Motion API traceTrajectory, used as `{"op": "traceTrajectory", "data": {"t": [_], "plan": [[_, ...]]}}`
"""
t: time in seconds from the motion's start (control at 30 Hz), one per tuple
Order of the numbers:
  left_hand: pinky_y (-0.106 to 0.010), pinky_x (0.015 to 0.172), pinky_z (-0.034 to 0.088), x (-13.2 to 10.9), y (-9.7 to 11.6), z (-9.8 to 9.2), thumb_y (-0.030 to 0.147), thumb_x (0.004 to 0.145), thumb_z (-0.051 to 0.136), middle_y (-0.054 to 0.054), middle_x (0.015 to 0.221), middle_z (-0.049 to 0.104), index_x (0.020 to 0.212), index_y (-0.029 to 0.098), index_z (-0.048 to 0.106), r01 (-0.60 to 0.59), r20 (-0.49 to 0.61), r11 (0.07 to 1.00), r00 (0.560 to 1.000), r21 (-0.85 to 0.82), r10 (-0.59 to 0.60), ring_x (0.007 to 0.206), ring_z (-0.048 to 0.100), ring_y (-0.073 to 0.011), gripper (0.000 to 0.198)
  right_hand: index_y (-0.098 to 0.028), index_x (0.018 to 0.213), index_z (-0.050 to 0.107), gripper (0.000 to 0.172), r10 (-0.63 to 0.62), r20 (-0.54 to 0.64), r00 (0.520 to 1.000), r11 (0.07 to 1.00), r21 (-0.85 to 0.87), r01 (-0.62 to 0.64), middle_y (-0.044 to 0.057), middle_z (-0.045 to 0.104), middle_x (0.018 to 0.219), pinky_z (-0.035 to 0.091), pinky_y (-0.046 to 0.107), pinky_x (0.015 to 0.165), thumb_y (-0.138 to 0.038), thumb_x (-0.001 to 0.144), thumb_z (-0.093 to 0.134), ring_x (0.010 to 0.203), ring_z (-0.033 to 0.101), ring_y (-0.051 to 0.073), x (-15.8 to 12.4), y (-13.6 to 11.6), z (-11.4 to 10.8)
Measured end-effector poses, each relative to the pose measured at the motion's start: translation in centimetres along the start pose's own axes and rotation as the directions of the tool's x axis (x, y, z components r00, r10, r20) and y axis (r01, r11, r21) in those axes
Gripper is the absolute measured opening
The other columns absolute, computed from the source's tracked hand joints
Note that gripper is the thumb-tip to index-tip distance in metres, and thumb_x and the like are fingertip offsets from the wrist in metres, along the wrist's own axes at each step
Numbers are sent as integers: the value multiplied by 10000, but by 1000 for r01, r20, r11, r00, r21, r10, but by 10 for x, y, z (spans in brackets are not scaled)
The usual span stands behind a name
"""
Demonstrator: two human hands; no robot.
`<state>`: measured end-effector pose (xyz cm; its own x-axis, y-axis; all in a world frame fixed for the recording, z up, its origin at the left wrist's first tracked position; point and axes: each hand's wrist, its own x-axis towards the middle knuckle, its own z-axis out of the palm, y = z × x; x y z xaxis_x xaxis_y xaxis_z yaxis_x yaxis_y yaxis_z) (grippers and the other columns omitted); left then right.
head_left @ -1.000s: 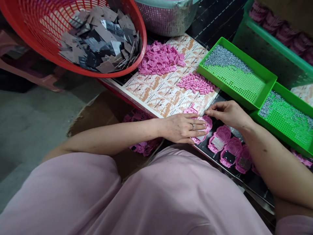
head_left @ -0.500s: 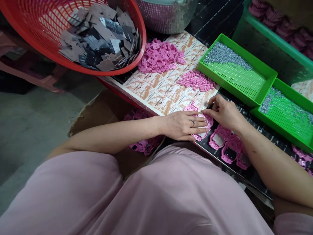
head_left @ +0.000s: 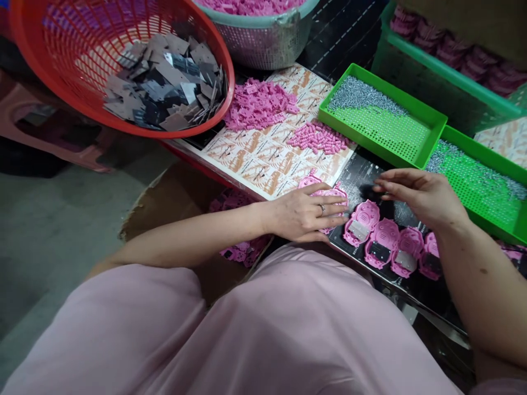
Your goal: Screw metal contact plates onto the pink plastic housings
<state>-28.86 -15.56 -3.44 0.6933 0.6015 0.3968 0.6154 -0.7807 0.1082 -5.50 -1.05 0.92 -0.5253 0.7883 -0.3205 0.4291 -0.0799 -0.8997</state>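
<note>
My left hand (head_left: 302, 215) lies flat, fingers stretched out, on a pink plastic housing (head_left: 329, 193) at the near edge of a patterned sheet (head_left: 259, 156). My right hand (head_left: 424, 196) hovers just to the right over a glossy black board (head_left: 358, 173), fingertips drawn together in a loose pinch; whatever they hold is too small and blurred to name. Below it, several pink housings (head_left: 381, 244) with small plates set in them sit in a row on the board.
A tilted red basket (head_left: 82, 66) holds grey and black plates (head_left: 164, 82). On the sheet lie a pile of pink parts (head_left: 257, 101) and pink beads (head_left: 317, 137). Two green trays (head_left: 428, 118) (head_left: 486, 148) hold small metal pieces. A cardboard box (head_left: 173, 192) sits by my lap.
My right hand has left the pink housing under my left hand and moved right and up over the black board. My left hand stays on the housing. The view shifted slightly.
</note>
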Motion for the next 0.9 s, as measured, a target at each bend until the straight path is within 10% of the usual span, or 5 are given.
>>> {"op": "traceTrajectory", "data": {"t": [0.23,0.9], "plan": [[-447,1048,425,40,34,22,383,973,468,-117,1331,592,1299,158,568,-14,-41,998,999,54,16,1206,579,-225,408,-184,719,703,403,32,-24,999,985,-168,-35,50,669,625,431,261,435,-578,648,752,492,560,123,-6,8,0],[-462,1018,433,41,34,37,302,933,562,-132,1207,667,1217,104,621,30,-87,998,996,63,-24,1122,617,-235,352,-194,843,644,340,-217,-11,976,733,-662,156,17,649,700,365,261,556,-510,733,704,590,530,125,6,25,26]]}}
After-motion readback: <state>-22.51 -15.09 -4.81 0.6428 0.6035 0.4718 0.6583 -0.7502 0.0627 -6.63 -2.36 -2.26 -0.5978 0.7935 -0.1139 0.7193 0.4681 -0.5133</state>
